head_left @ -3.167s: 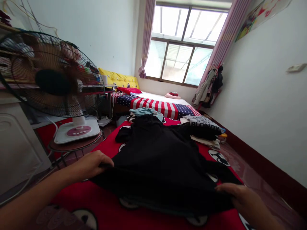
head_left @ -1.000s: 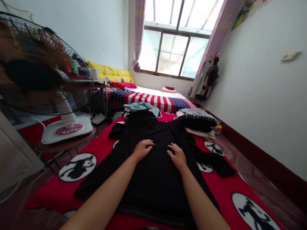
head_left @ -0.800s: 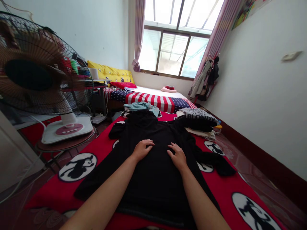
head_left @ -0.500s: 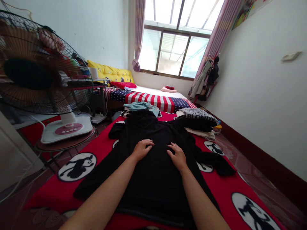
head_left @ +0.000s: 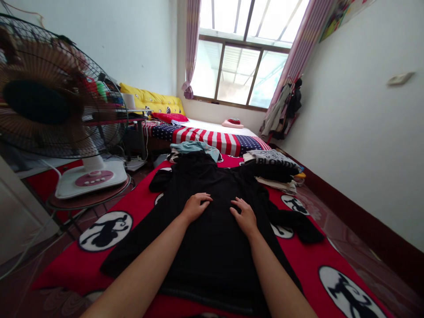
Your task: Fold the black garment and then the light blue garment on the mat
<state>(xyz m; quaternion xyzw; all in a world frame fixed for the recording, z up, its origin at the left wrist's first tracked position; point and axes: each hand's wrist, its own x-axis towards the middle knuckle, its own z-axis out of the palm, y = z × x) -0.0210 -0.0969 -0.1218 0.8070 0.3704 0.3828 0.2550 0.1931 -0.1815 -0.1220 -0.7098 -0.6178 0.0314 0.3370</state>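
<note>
Pressing black top [head_left: 212,251], L hand [head_left: 195,206], R hand [head_left: 244,216], "BLOND" tee [head_left: 273,161] behind

On red printed blanket [head_left: 134,206]: black garment [head_left: 212,247] spread flat; folded clothes stack [head_left: 274,165] far right.

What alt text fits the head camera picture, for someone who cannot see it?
A left hand and right hand rest palms down, side by side, on a black garment spread over a red blanket. A fan stands at the left; folded clothes and a bed with a flag-pattern cover lie beyond, below a window.
</note>
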